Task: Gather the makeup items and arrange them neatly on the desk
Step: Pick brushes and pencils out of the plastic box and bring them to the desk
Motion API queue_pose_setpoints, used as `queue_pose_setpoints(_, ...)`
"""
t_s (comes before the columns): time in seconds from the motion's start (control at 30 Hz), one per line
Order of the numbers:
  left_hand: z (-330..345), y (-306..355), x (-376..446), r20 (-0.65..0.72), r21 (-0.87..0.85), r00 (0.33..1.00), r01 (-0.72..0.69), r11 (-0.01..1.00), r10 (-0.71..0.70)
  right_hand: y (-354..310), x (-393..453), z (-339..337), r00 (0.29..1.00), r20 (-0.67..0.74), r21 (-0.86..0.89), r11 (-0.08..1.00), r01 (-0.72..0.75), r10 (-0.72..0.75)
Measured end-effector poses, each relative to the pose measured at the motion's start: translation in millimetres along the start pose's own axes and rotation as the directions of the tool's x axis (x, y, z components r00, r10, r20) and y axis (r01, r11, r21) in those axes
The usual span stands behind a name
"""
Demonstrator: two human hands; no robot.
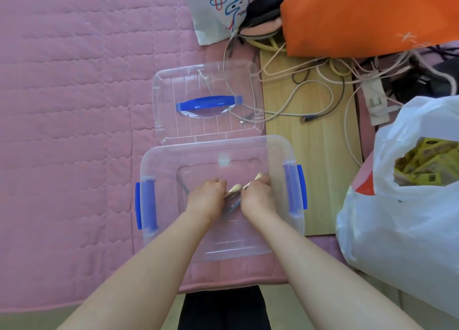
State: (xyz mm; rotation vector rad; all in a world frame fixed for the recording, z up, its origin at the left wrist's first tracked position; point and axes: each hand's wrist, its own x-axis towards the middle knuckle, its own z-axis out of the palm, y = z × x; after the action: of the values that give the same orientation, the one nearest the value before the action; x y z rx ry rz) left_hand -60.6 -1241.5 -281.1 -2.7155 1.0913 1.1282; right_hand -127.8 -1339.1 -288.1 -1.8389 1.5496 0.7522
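Observation:
A clear plastic storage box (pixel 164 165) with blue side latches sits open on the pink quilt. Both my hands reach down inside it. My left hand (pixel 207 196) and my right hand (pixel 257 195) are curled close together around slim makeup brushes (pixel 236 188) with pale cream tips and thin metallic handles. The brushes' lower ends are hidden between my hands. The box's clear lid (pixel 173 86) with a blue handle lies flat just beyond the box.
A wooden board (pixel 315 155) to the right carries tangled cables (pixel 310 86) and a power strip (pixel 375 98). A white plastic bag (pixel 402 218) with yellow packets stands at right. An orange bag (pixel 360 16) and a printed white bag (pixel 218 9) lie at the back.

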Motion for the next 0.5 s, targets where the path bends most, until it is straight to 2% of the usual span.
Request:
queue_pose_setpoints(0.23, -16, -8, -3, 0.021, -0.206, 0.998, 0.068, 0.976, -0.065, -4, 0, -9, 0.998, 0.054, 0.015, 1.0, -0.012, 0.012)
queue_pose_setpoints(0.4, -32, -15, -1, 0.077, -0.273, 0.995, 0.086, 0.958, -0.068, -14, 2, -14, 0.994, 0.09, 0.237, 0.968, -0.083, 0.063)
queue_pose_setpoints(0.5, -38, -15, -3, 0.123, -0.277, 0.991, 0.08, 0.957, -0.047, -16, -4, -19, 0.984, 0.159, 0.33, 0.934, -0.135, 0.086)
